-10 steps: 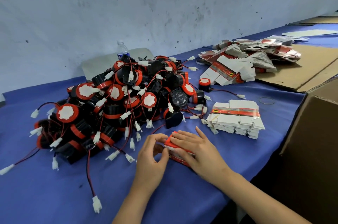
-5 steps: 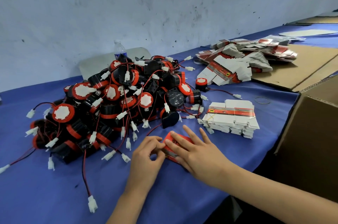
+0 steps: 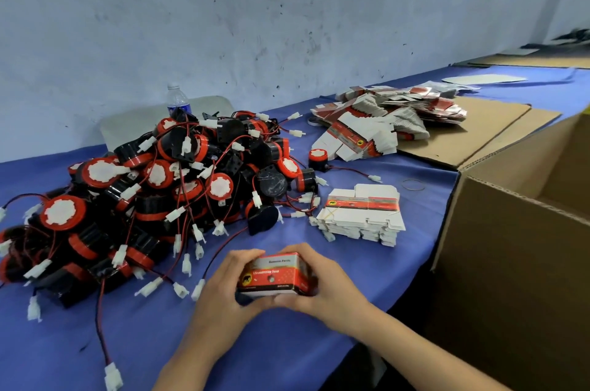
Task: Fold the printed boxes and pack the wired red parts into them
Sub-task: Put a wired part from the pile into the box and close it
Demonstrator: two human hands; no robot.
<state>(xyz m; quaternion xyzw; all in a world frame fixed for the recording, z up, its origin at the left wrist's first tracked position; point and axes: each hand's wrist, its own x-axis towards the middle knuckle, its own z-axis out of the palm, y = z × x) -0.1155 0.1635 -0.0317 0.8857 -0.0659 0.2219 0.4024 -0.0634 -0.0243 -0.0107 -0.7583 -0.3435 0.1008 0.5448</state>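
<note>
A small red and white printed box (image 3: 275, 275) is held just above the blue table, near its front edge. My left hand (image 3: 223, 291) grips its left side and my right hand (image 3: 329, 291) its right side, fingers wrapped around it. The box looks folded up into shape, its printed face toward me. A big heap of wired red parts (image 3: 153, 199), black bodies with red rims, red wires and white plugs, lies to the left and behind. A stack of flat printed boxes (image 3: 364, 215) sits to the right of the heap.
A large open cardboard carton (image 3: 517, 250) stands at the right edge. More flat boxes (image 3: 383, 122) are piled at the back on a cardboard sheet (image 3: 472, 128). A water bottle (image 3: 177, 101) stands behind the heap. A rubber band (image 3: 412, 184) lies near the carton.
The box lay low under my pressing hands before; now both hands hold it up, squared into shape with its printed face toward me. The camera view has tilted up.
</note>
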